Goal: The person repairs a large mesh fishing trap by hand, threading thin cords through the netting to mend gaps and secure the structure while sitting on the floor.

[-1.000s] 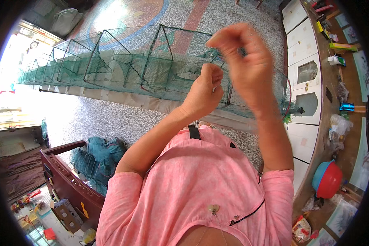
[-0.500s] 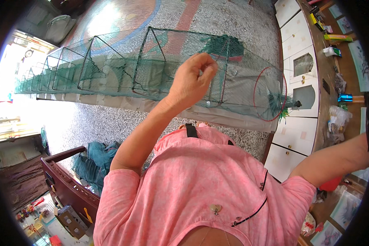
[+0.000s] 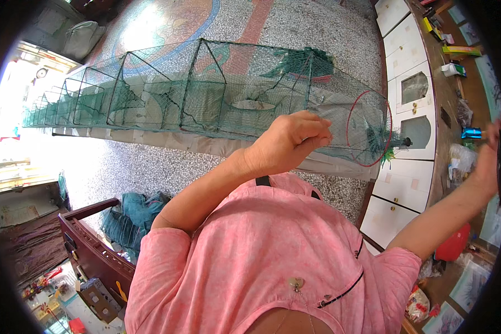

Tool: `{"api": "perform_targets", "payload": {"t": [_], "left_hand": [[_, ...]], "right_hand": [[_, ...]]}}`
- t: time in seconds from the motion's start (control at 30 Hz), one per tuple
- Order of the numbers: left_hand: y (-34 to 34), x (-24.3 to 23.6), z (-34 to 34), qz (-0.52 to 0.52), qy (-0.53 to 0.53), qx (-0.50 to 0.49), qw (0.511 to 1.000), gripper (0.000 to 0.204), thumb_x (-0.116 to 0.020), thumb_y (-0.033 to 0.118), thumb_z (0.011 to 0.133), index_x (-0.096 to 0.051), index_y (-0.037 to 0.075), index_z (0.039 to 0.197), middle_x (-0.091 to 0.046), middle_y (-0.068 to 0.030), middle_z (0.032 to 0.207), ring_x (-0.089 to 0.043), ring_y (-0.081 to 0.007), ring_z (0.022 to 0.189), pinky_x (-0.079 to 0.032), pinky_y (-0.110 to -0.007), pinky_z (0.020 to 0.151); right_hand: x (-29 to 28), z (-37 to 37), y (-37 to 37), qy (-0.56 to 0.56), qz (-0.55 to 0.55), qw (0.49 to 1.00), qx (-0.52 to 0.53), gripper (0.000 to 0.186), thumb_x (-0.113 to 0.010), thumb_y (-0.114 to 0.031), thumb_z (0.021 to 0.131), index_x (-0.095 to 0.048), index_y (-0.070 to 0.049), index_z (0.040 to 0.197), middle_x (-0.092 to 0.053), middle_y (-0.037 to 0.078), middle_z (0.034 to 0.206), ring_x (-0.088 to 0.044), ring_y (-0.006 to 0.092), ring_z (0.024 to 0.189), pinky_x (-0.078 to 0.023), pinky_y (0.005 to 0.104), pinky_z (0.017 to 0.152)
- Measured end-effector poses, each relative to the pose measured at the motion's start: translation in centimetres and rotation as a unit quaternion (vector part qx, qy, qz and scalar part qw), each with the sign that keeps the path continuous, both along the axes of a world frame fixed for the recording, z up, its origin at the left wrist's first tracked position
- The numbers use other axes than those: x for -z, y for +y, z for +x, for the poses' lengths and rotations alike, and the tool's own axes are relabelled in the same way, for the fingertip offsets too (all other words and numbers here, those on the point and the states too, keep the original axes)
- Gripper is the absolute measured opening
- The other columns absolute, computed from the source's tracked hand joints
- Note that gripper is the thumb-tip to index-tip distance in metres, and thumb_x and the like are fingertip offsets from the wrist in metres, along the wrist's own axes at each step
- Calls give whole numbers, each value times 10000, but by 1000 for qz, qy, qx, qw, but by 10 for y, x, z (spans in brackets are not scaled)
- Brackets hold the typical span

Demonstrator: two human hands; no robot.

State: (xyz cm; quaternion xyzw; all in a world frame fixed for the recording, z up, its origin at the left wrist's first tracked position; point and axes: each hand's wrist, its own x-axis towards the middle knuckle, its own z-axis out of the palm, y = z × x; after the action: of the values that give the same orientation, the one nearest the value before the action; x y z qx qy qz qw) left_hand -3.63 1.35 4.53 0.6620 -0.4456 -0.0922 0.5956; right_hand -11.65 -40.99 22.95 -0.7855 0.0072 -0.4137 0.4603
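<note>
A long green mesh net trap (image 3: 150, 106) with dark square frames stretches across the view, over a grey-beige covered surface. Toward its right end is a red ring (image 3: 348, 122), with gathered mesh and a tuft of green strands beside it. My left hand (image 3: 289, 142) is in front of the net's near side, left of the ring. Its fingers are drawn together in a pinch; anything between them is too small to see. At the far right, beside the cabinet top, my right hand (image 3: 487, 158) is raised, blurred and partly cut off by a dark edge.
White cabinets (image 3: 409, 139) line the right side, their top cluttered with plastic bags and small packages. At lower left are a dark red wooden chair (image 3: 94, 236), bundled blue-green netting (image 3: 131, 220) and a cardboard box (image 3: 97, 300). A dark green mesh heap (image 3: 303, 62) lies behind the net.
My left hand has moved right and closer to my body, turning its fingers rightward. My right hand has come into view at the right rim as that forearm swung inward.
</note>
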Motion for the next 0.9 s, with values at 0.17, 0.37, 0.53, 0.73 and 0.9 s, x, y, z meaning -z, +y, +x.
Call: {"api": "perform_targets", "payload": {"t": [0.17,0.37,0.53,0.73,0.9], "left_hand": [[32,0,-19,135,-76,-54,986,80,-574,19,830,-628,-2,885,-596,-137,1014,-602,-302,874,-485,-359,751],[39,4,-32,172,-12,-120,978,102,-589,35,820,-637,17,908,-541,-156,1139,-627,-273,729,-503,-332,639],[39,12,-27,164,39,-125,978,97,-575,23,833,-640,2,902,-487,-197,1247,-640,-215,648,-513,-296,605],[35,17,-17,107,274,-86,952,110,-573,54,867,-648,-17,900,-416,-219,1332,-632,-133,608,-503,-245,576],[33,33,-15,60,305,-75,947,112,-583,72,868,-653,-15,876,-386,-215,1358,-622,-116,599,-496,-235,548]], "right_hand": [[79,55,175,180,-145,961,-154,98,-599,-83,863,-629,-85,956,-577,-30,922,-495,38,797,-379,187,661],[135,59,228,310,-255,897,-184,91,-663,-86,758,-664,-65,847,-583,48,821,-561,217,798,-446,305,701],[152,61,236,287,-313,889,-171,80,-676,-123,740,-675,-84,810,-582,44,801,-552,245,819,-451,348,706],[167,64,238,276,-295,896,-186,77,-679,-96,732,-667,-77,806,-578,46,781,-550,240,813,-449,342,705],[177,66,248,280,-194,917,-210,79,-681,-63,725,-639,-49,791,-562,69,798,-548,237,793,-448,338,667]]}}
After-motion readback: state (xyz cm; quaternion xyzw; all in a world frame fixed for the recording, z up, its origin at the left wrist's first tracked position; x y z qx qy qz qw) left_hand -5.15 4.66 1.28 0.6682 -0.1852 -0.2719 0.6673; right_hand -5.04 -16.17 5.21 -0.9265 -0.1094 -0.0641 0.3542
